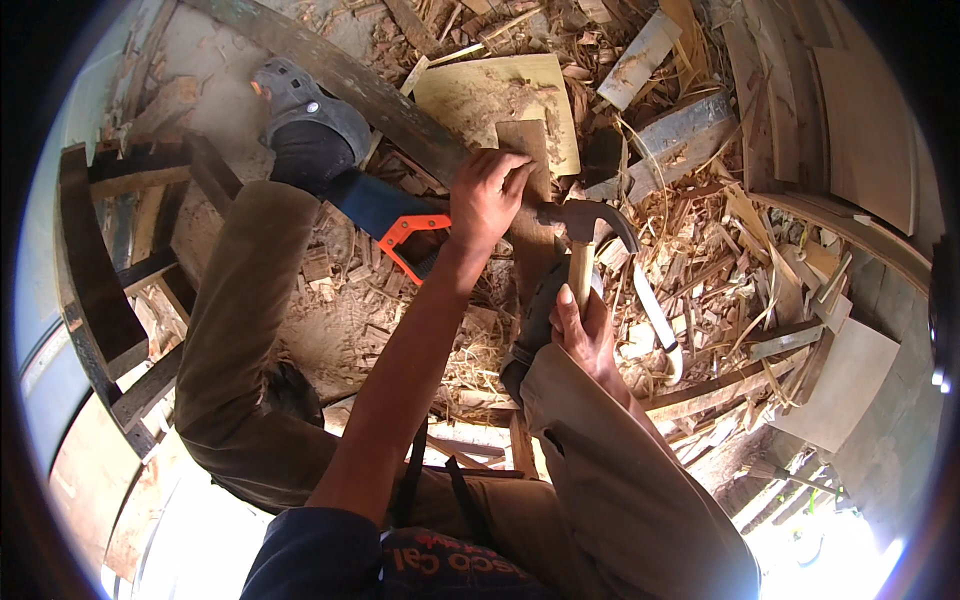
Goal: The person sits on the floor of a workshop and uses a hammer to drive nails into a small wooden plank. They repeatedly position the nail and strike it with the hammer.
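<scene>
My left hand (487, 192) rests over a narrow brown wooden board (522, 137), its thumb and fingers pinched together at the board's edge. Whatever they may hold is too small to make out. A claw hammer (580, 270) with a dark head and pale wooden handle is gripped in my right hand (590, 335). Its head lies close over the board, just right of my left fingers, with the curved claw pointing right. To the left of my left wrist lies a handsaw (372, 205) with a blue blade and an orange and black handle (400, 245).
Wood shavings and offcuts (700, 270) cover the ground. A yellowish panel (465, 100) lies beyond the board, beside a long dark beam (345, 70). A dark wooden frame (100, 265) stands at left. My shod foot (315, 120) is near the beam. A white curved strip (655, 315) lies at right.
</scene>
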A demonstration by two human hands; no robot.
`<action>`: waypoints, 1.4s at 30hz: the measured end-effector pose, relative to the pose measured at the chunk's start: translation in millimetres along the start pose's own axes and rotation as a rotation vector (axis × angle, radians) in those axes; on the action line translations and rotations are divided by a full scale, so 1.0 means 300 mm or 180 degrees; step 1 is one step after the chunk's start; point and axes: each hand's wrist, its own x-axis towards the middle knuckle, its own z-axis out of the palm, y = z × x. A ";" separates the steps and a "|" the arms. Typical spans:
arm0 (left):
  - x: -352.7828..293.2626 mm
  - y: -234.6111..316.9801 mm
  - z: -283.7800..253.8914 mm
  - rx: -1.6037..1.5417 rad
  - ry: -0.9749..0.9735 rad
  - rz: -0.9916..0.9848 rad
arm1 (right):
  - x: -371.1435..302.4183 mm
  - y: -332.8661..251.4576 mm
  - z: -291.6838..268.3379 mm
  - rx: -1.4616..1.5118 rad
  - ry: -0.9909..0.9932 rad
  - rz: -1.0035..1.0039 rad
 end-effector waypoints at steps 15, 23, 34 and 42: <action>-0.007 -0.009 0.045 -0.0405 0.0309 -0.0059 | 0.109 -0.093 -0.058 -0.2837 0.0467 -0.2282; -0.016 -0.032 0.053 -0.0538 0.0340 -0.0159 | 0.101 -0.136 -0.040 -0.2365 0.0318 -0.1755; -0.025 -0.048 0.041 -0.0488 0.0312 -0.0199 | 0.161 -0.122 -0.075 -0.2859 0.0062 -0.2143; -0.021 -0.055 0.054 -0.0586 0.0306 -0.0205 | 0.191 -0.148 -0.121 -0.3280 0.0091 -0.1898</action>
